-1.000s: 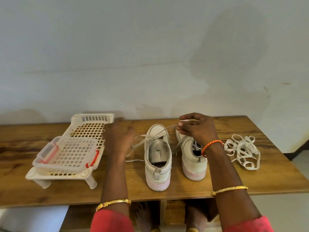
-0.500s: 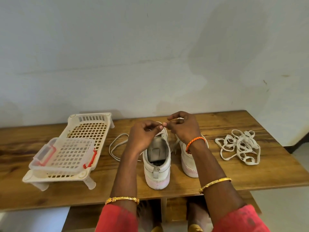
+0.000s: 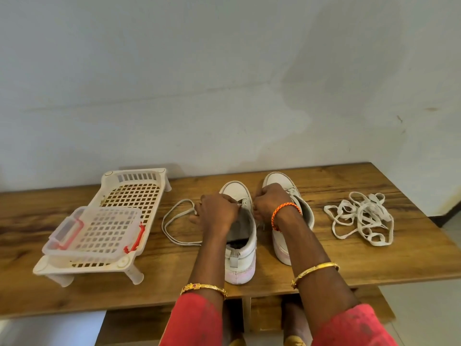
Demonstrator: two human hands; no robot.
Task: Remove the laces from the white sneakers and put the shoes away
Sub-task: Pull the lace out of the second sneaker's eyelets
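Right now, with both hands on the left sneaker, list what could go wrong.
1. The loose lace loop trails left of the left sneaker; a hard pull might snag it or tip the shoe.
2. The removed lace pile looks tangled; adding this lace could knot them.
3. The right sneaker stands close beside and may get knocked.

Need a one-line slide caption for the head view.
Both hands unlacing left sneaker; pulled lace pile on table.
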